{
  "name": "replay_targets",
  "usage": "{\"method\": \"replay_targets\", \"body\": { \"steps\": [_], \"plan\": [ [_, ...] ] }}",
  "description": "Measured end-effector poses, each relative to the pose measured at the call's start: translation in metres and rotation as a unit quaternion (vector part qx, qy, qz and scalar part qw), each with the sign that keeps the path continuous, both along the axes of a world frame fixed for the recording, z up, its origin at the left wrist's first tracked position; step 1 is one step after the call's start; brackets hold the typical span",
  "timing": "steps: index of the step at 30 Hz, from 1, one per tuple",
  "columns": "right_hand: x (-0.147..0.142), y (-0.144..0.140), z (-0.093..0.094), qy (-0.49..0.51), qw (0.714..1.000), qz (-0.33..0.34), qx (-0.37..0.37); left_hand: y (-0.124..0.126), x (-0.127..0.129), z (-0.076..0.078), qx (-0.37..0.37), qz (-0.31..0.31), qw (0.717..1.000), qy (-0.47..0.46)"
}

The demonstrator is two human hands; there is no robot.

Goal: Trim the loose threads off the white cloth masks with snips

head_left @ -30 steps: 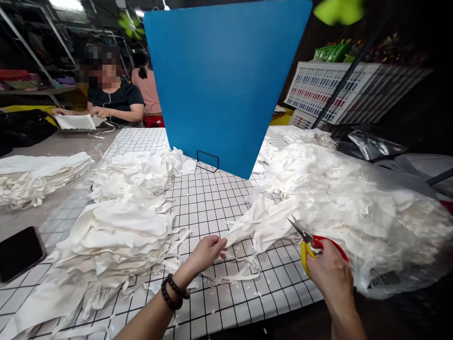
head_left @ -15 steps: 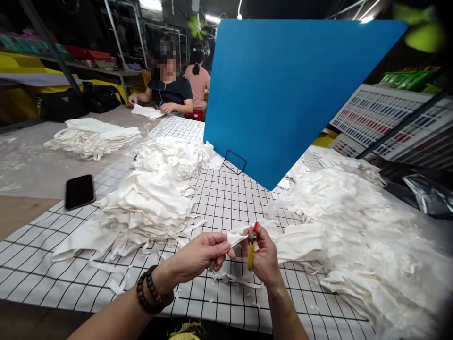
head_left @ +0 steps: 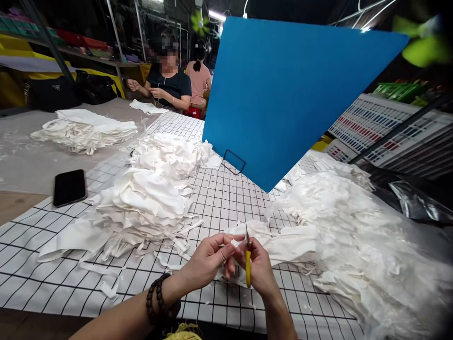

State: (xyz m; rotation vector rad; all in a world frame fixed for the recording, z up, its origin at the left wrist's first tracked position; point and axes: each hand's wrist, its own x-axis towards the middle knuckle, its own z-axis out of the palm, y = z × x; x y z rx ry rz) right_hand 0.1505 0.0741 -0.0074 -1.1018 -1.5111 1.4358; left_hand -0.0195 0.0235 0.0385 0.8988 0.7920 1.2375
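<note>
1. The left hand (head_left: 208, 259), with a dark beaded bracelet (head_left: 153, 302) at the wrist, pinches a small bit of thin white fabric (head_left: 235, 243) between thumb and fingers.
2. The right hand (head_left: 261, 267) is closed around metal scissors with a yellow plastic handle (head_left: 248, 269), blades pointing away from the person; whether the blades are spread is hard to tell.
3. The pinched fabric is between the two hands, just beside the scissors, above a white tablecloth with a black grid (head_left: 219, 198).
4. Left of the hands sits a layered stack of white cloth pieces (head_left: 141, 203), with a black phone (head_left: 70, 187) farther left.
5. To the right lies a large loose heap of white cloth (head_left: 361, 226).
6. Beyond, a large flat blue board (head_left: 293, 94) stands tilted, and a co-worker in a dark top (head_left: 171, 87) sits.
</note>
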Motion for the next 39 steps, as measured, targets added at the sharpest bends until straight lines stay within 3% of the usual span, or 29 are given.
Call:
{"method": "replay_targets", "body": {
  "steps": [3, 5, 9, 12, 23, 39],
  "plan": [
    [0.018, -0.005, 0.010, -0.003, 0.999, -0.033, 0.021, 0.003, 0.004, -0.007, -0.017, 0.009, 1.000, -0.014],
    [0.032, -0.008, 0.024, -0.065, 0.995, -0.047, 0.057, 0.003, 0.005, -0.009, -0.013, 0.019, 1.000, 0.020],
    [0.046, -0.019, 0.054, -0.271, 0.954, 0.028, 0.124, -0.001, 0.003, -0.008, 0.029, 0.021, 0.991, 0.132],
    [0.041, -0.026, 0.065, -0.341, 0.927, 0.056, 0.146, -0.003, 0.001, -0.007, 0.068, 0.007, 0.976, 0.209],
    [0.028, -0.034, 0.069, -0.404, 0.899, 0.051, 0.164, -0.007, -0.004, -0.009, 0.120, -0.026, 0.959, 0.254],
    [0.034, -0.034, 0.062, -0.440, 0.873, 0.045, 0.204, -0.006, -0.006, -0.004, 0.088, -0.054, 0.966, 0.237]
  ]
}}
